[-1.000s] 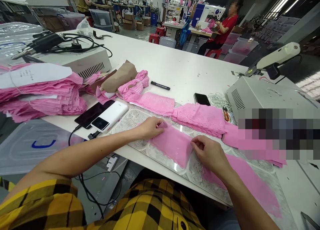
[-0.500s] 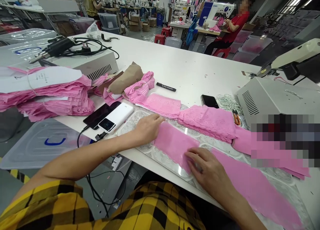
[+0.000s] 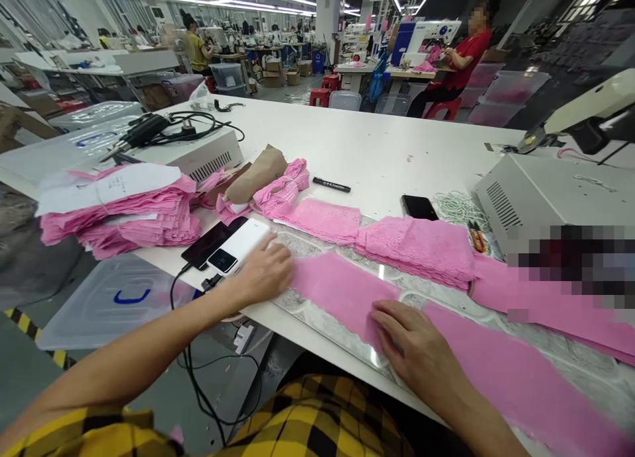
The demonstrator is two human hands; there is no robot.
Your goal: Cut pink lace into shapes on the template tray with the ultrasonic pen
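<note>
A long strip of pink lace fabric [image 3: 342, 288] lies flat on a clear plate over a white lace pattern [image 3: 302, 245] at the table's near edge. My left hand [image 3: 265, 272] rests flat on the strip's left end, fingers stretched out, beside a white power bank [image 3: 241, 245]. My right hand [image 3: 414, 348] presses flat on the strip further right, fingers extended. Neither hand grips anything. Behind the strip lie two stacks of pink lace pieces [image 3: 417, 245].
A tall pile of pink pieces [image 3: 124, 212] sits at left by a white machine box [image 3: 198, 153]. A black marker [image 3: 331, 184], a dark phone [image 3: 419, 207], orange snips [image 3: 477, 235] and a grey machine [image 3: 540, 192] lie beyond. A person in red sits at far sewing tables.
My left hand slid left along the strip toward the power bank. My right hand went from pinching the fabric to lying flat on it. The camera tilted up.
</note>
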